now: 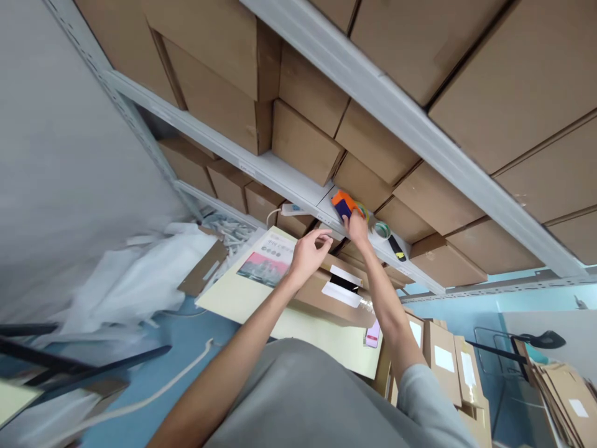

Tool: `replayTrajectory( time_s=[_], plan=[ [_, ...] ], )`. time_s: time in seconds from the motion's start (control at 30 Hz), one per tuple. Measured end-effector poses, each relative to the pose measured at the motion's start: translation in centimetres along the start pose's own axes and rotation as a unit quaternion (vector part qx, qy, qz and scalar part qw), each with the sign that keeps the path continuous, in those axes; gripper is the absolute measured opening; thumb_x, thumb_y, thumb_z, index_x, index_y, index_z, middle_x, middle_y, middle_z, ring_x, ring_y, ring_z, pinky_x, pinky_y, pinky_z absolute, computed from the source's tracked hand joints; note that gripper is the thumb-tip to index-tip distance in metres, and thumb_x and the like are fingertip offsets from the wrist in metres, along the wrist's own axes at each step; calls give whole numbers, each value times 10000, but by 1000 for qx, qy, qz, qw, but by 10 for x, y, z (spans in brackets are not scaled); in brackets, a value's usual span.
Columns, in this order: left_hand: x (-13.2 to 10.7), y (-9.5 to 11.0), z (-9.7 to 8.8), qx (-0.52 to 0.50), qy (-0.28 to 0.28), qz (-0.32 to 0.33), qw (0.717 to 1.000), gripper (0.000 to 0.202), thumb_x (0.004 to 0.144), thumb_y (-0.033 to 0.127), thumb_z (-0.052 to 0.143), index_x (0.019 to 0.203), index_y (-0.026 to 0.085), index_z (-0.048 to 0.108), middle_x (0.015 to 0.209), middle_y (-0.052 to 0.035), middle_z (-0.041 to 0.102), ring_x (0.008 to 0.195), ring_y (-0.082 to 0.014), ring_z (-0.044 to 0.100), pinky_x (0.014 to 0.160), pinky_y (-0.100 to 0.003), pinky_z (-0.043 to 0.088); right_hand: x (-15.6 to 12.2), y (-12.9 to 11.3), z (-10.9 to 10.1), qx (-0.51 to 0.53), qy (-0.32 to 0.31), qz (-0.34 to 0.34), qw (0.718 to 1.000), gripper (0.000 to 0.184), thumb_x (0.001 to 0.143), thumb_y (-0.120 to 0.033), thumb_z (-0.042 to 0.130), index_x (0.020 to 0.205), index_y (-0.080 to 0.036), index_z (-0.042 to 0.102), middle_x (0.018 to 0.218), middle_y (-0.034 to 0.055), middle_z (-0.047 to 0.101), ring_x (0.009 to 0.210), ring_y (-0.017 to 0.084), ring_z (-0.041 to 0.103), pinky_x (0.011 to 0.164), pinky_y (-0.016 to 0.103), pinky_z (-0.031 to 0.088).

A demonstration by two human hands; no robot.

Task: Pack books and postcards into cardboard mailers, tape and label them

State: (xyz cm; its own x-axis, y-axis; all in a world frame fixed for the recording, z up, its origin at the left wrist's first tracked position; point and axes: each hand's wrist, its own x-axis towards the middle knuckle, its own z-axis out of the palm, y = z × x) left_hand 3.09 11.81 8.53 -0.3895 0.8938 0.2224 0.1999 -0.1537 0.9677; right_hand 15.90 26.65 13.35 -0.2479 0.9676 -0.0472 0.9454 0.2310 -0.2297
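— Fingers [351,217] of the right hand [357,226] wrap the tape dispenser [342,203], orange and blue; blur hides how firmly.
— Is it lifted?
— Not yet, I judge: it rests on the shelf edge [289,180]. The left hand [308,252] hovers empty, fingers loosely curled, above the cardboard box [326,300]. Any taping remains undone.

The orange-and-blue tape dispenser [342,203] sits on the grey shelf [280,174], near a tape roll [382,229].
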Motion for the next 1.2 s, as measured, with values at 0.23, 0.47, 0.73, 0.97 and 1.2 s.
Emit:
replayTrajectory(
  time_s=[0.23,0.47,0.73,0.97,1.2],
  plan=[
    [-59,16,-5,-80,27,23,996,292,1014,445,770,1178,205,791,1140,-90,801,1056,-217,798,1005,-376,675,-135,10,24,506,59,-60,859,553,1074,-703,626,1214,-177,726,1157,98,809,1058,250,730,1033,386,601],
    [-93,41,-11,-50,-27,54,997,221,1011,418,826,1121,226,841,1096,-74,832,995,-215,794,951,-359,675,-220,3,34,552,97,-17,828,594,1078,-743,617,1352,-227,723,1209,104,794,1144,265,746,1070,414,623],
    [-87,40,-33,20,-151,82,985,174,1009,419,824,1062,260,873,1057,-71,838,1028,-250,762,990,-410,645,-232,31,47,526,76,-54,845,568,1070,-740,651,1231,-208,765,1153,103,833,1065,276,787,987,417,670],
    [-74,51,-48,-152,-174,19,973,542,1014,551,801,1457,244,754,1351,-139,757,1161,-271,760,1016,-412,663,-248,50,24,361,55,-191,911,434,1153,-562,614,1418,-230,705,1346,162,785,1247,312,746,1113,475,628],
    [-75,71,-67,-118,-194,113,967,271,1036,456,779,1235,286,849,1235,-107,787,1188,-282,737,1066,-465,639,-260,63,10,193,74,-295,933,214,1145,-375,611,1299,-234,658,1182,147,760,1119,330,707,1069,575,592]
  ],
)
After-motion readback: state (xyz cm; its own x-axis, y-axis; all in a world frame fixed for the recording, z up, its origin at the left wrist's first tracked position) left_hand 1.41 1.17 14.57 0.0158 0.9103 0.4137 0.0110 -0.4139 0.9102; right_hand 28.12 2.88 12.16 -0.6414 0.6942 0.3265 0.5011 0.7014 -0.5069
